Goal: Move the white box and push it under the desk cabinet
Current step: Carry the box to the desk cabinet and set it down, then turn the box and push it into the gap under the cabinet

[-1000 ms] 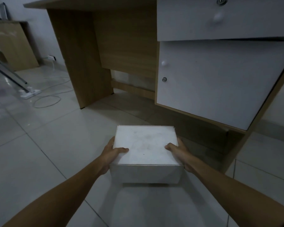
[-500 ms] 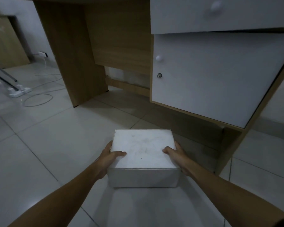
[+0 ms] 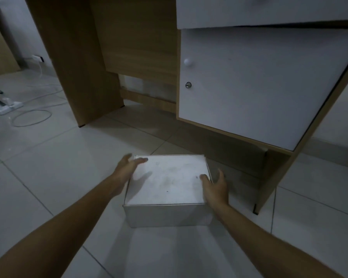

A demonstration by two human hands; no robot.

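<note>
The white box (image 3: 169, 181) rests flat on the tiled floor, just in front of the dark gap under the desk cabinet (image 3: 259, 87), whose white door is closed. My left hand (image 3: 127, 165) is blurred, with its fingers spread over the box's far left corner and no grip on it. At the box's right edge, my right hand (image 3: 215, 187) has its thumb on the lid and its fingers apart beside the wall. The box's far edge lies short of the cabinet's lower rim.
The cabinet's wooden side leg (image 3: 269, 177) stands right of the box. The desk's left wooden panel (image 3: 76, 57) stands further back, with the knee space between. A looped white cable (image 3: 30, 117) and a white stand foot (image 3: 4, 107) lie on the floor at the far left.
The box came down onto the floor, closer to the cabinet. Both hands loosened from its sides; the left one slid forward to the far corner with its fingers spread.
</note>
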